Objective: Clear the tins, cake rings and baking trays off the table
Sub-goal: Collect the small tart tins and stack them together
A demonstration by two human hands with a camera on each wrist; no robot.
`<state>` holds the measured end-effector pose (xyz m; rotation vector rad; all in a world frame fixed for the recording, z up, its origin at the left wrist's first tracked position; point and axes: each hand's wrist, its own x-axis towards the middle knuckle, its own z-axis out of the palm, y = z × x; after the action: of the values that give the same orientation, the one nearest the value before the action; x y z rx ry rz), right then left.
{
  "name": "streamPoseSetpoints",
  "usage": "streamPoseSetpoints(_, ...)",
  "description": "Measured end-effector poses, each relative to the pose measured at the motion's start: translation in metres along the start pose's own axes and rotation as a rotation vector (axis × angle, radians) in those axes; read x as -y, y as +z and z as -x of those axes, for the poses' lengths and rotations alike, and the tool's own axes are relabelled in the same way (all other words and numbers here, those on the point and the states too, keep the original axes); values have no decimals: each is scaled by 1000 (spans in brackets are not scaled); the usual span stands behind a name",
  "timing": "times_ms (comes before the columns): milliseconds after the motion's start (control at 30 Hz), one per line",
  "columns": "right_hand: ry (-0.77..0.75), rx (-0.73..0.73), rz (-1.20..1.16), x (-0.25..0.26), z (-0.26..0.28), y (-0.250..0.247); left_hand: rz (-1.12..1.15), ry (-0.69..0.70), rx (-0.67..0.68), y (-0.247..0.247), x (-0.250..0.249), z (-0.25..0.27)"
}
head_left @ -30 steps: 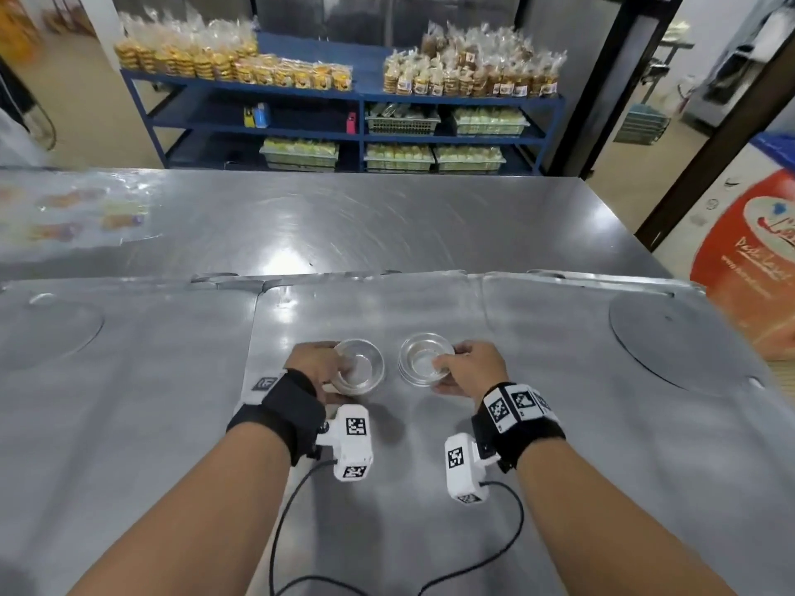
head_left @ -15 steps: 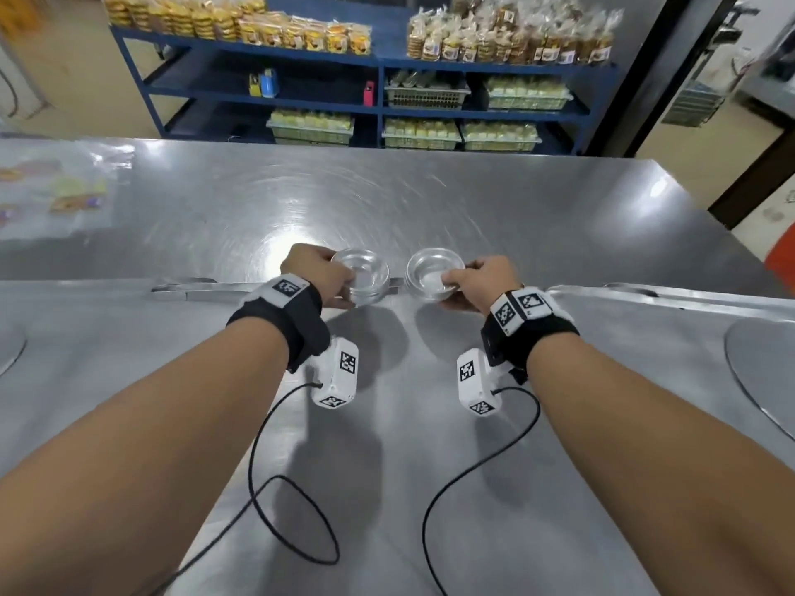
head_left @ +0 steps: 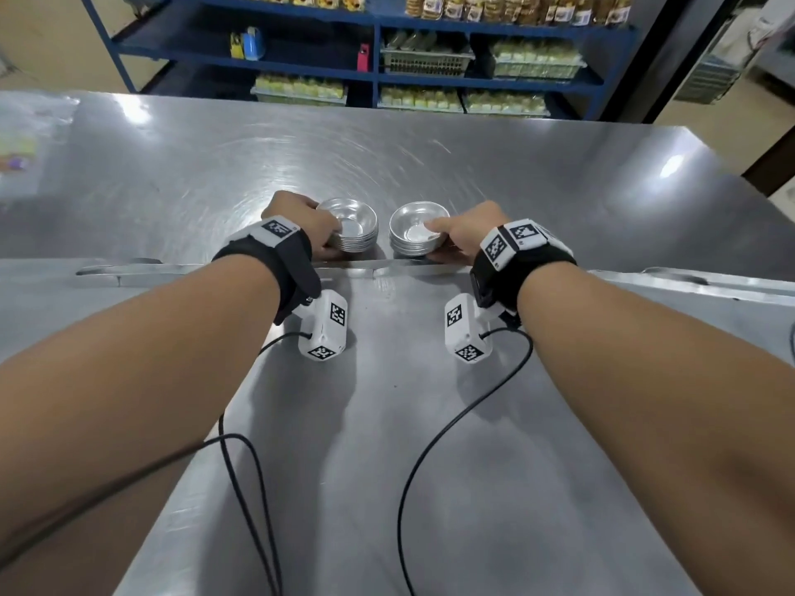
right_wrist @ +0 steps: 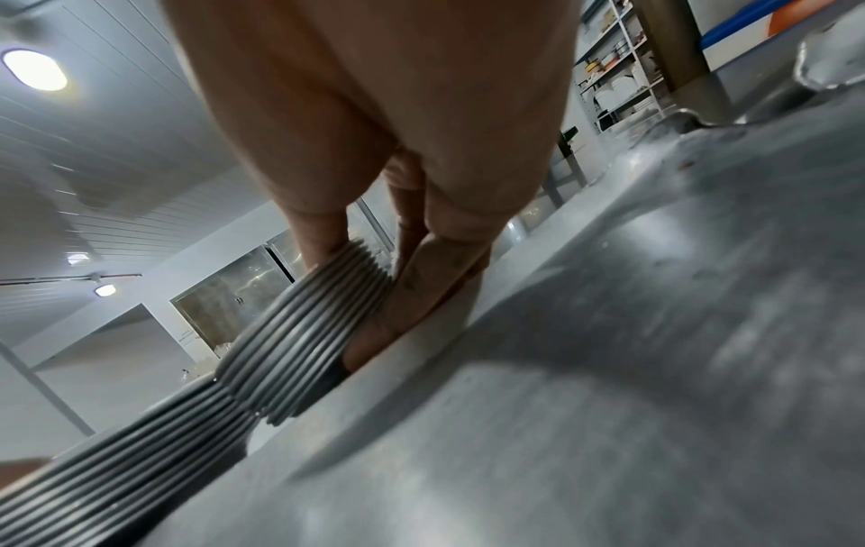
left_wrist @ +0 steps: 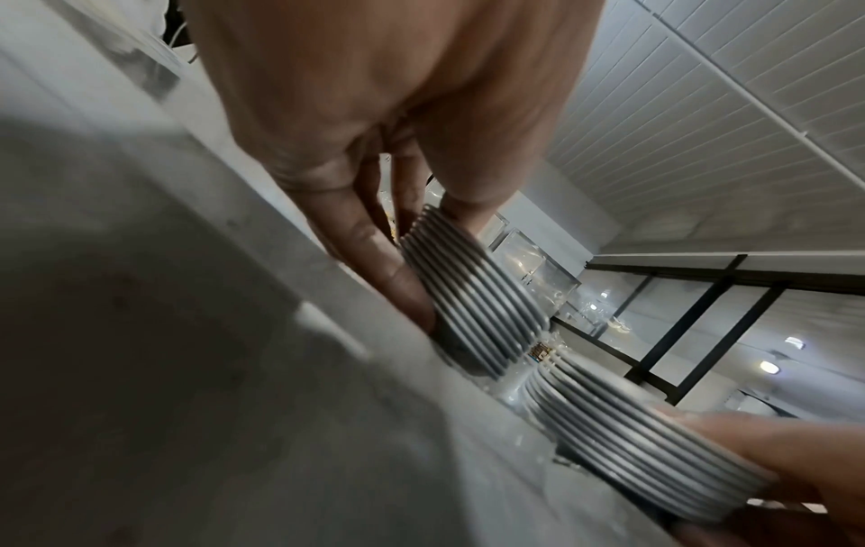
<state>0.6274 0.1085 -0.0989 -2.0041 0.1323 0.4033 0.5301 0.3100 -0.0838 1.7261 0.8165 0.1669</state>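
Observation:
Two stacks of small round metal tins stand side by side just beyond the far rim of a large baking tray (head_left: 387, 445). My left hand (head_left: 331, 238) grips the left tin stack (head_left: 350, 225), thumb on the top tin and fingers under its near side. My right hand (head_left: 443, 240) grips the right tin stack (head_left: 416, 235) the same way. The left wrist view shows the left tin stack (left_wrist: 473, 296) pinched, with the right tin stack (left_wrist: 632, 444) beside it. In the right wrist view the right tin stack (right_wrist: 309, 333) is pinched. I cannot tell whether the stacks touch the table (head_left: 430, 165).
More flat baking trays lie to the left (head_left: 86, 316) and right (head_left: 710, 320) of the middle one. Bare steel table stretches beyond the stacks. A blue shelf unit (head_left: 374, 75) with packed goods stands behind the table. Sensor cables (head_left: 241, 488) trail over the tray.
Both hands have carried the tin stacks away from me, from the middle of the tray to just past its far rim. My head has tilted down and moved closer.

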Motion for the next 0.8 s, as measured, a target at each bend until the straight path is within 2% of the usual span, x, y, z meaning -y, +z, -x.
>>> streamPoseSetpoints(100,20,20,-69,4,8,4,-93,39,-5,2,2,-8)
streamPoseSetpoints(200,8,-9,0,4,-1,7,-113,26,7,4,-2,-12)
streamPoseSetpoints(333,-24,31,89,10,3,8,-196,36,32,9,-3,-17)
streamPoseSetpoints(433,-46,-39,197,12,3,7,-231,32,25,7,-3,-18)
streamPoseSetpoints(567,-49,-46,209,18,15,6,-292,54,64,0,-6,-14)
streamPoseSetpoints(800,-227,-62,667,34,68,-9,-637,168,97,-29,-29,22)
